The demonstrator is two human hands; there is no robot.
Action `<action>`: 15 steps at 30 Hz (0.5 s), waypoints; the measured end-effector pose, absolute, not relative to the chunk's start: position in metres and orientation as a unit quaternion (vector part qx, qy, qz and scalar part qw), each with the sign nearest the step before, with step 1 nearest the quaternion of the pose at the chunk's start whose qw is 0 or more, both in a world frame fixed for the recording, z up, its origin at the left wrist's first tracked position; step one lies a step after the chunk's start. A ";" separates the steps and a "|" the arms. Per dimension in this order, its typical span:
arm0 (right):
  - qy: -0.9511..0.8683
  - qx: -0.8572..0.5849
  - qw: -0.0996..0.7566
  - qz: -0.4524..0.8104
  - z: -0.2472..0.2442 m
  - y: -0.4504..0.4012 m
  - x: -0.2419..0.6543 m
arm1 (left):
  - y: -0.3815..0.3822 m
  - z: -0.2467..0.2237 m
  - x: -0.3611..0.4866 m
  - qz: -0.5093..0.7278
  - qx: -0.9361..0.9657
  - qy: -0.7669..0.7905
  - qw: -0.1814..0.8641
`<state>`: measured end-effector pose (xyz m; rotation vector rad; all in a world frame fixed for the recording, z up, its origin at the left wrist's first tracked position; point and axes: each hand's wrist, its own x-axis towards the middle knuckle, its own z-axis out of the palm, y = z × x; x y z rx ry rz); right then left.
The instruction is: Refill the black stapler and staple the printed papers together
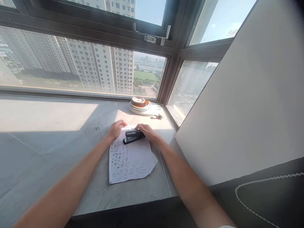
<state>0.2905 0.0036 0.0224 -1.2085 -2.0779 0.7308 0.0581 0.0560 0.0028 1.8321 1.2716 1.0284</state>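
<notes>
Sheets of paper (133, 161) covered in handwriting lie on the grey windowsill, with a folded or bent corner at the lower right. My right hand (146, 130) is closed round the back end of a black stapler (133, 136), which rests over the upper part of the sheets. The stapler's jaws point left and stand apart. At the top left corner of the paper, my left hand (117, 128) has its fingers pinched together on the paper's edge. The fingertips of that hand are small and bright in the sun.
A stack of plates or round lids (140, 106) stands in the window corner, with a small dark bunch of items (157, 117) beside it. Small clear bits (97, 128) lie left of my left hand. A white slanted wall (237, 104) bounds the right side.
</notes>
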 end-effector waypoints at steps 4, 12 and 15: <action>-0.858 -0.367 0.276 0.230 0.026 -0.002 0.291 | 0.056 0.003 0.058 0.401 0.698 0.479 0.350; -0.815 -0.439 0.339 0.168 0.010 0.008 0.279 | 0.058 -0.001 0.060 0.466 0.635 0.465 0.403; -0.784 -0.472 0.364 0.175 0.003 0.016 0.281 | 0.059 -0.003 0.059 0.478 0.619 0.465 0.415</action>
